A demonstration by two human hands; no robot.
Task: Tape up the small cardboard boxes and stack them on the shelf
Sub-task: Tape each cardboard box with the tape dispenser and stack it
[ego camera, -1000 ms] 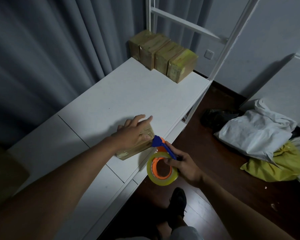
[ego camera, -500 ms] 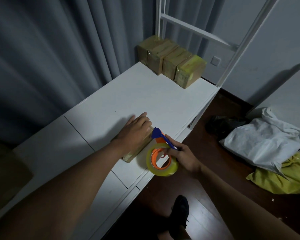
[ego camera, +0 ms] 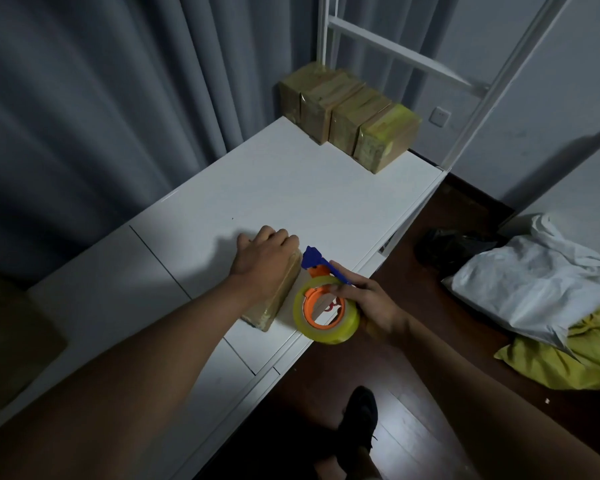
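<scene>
**A:** Item one, the grips. What did I have on screen?

**B:** I logged the right hand (ego camera: 371, 303) curled round a tape dispenser (ego camera: 321, 268), blue blade end pointing up and away, orange hub inside a yellowish tape roll (ego camera: 326, 311). The roll hung over the front edge of the shelf top (ego camera: 291, 188), just beside the box. The left hand (ego camera: 265, 261) lay on top of the small cardboard box (ego camera: 278, 299), knuckles bent, fingers (ego camera: 284, 237) wrapped over its far end, pinning it to the surface.

**A:** Item two, the box itself.

**B:** One small brown box, lying flat on the white shelf top near its front edge, long side running away from me. Glossy tape showed on its near end. The dispenser's blade sat right at the far right corner of the box; I could not tell whether they touched.

**A:** Item three, stock already placed.

**B:** A row of taped boxes (ego camera: 350, 119), four by my count, side by side and touching, at the far end of the same surface against the white frame upright (ego camera: 323, 29). Well apart from the box under the hand.

**A:** Item four, surroundings.

**B:** Grey curtain (ego camera: 118, 98) behind the shelf. On the dark wooden floor (ego camera: 413, 393) to the right, a white bag (ego camera: 534, 282) and a yellow bag (ego camera: 568, 355) touching it, and a dark shoe (ego camera: 359, 414) below.
</scene>
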